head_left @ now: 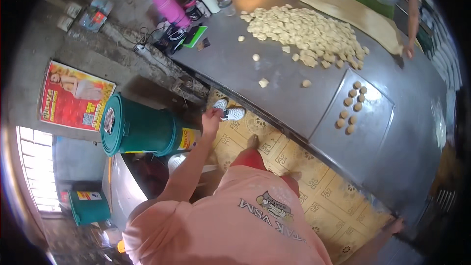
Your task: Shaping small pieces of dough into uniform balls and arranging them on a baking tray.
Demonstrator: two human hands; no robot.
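My left hand is raised over the tiled floor beside the table, its fingers drawn together. Whatever they hold, if anything, is too small to make out. Out to the lower right, my right hand is by the table's near corner; its fingers are too small and dim to read. A large heap of pale dough pieces lies on the steel table, with a few loose ones in front. Several small browned dough balls sit in two groups on a flat metal tray to the right.
Across the table a co-worker's hand touches the end of a long dough slab. Bottles, a pink tumbler and a green-edged phone crowd the far left corner. A lidded green bin and white dotted shoes are left of the table.
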